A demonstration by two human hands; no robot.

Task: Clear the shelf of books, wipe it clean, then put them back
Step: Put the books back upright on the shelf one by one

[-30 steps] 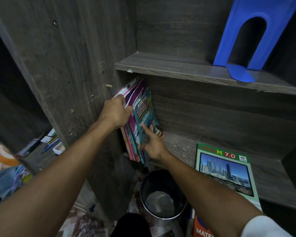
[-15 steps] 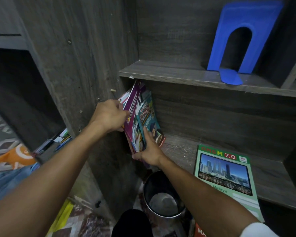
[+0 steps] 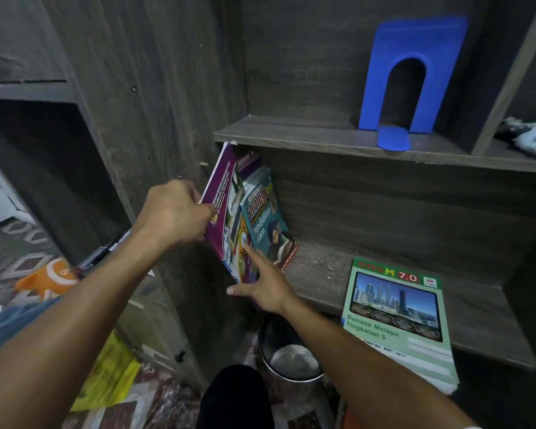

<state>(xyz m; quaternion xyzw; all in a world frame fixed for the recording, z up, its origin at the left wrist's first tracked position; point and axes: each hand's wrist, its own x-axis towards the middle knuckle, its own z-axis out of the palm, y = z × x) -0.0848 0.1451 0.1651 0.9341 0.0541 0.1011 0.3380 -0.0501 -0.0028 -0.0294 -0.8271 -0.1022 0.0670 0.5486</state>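
- Several books stand leaning at the left end of the lower shelf [image 3: 322,274], against the side panel. A green book [image 3: 396,317] lies flat further right, and its near edge overhangs the shelf front.
- The purple book [image 3: 220,193] is gripped along its outer edge by the left hand [image 3: 177,215], with the fingers curled round it. It is tipped out from the group, and its top corner sits just under the upper shelf board.
- The right hand [image 3: 268,289] is held nearly flat, with straight fingers and a spread thumb. Its fingertips are pressed against the lower covers of the leaning books, and nothing is grasped by it.
- If that pressing were eased, the thin teal book [image 3: 268,230] would probably slide down or topple rightward, since nothing else props it.
- The books' lower corners jut past the shelf front, so a slip could drop them into the metal bin [image 3: 291,360] directly below.
- The purple book's top corner could be caught on the upper board if it were lifted steeply.
- The overhanging green book could be knocked off by the right forearm.
- "Strategi" and "Pendidikan Islam" can be read on the teal cover.
- "OMG M 7.0" and "Bahasa Melayu Tingkatan 5" can be read on the green cover.
- The print on the purple cover is too small to be made out.
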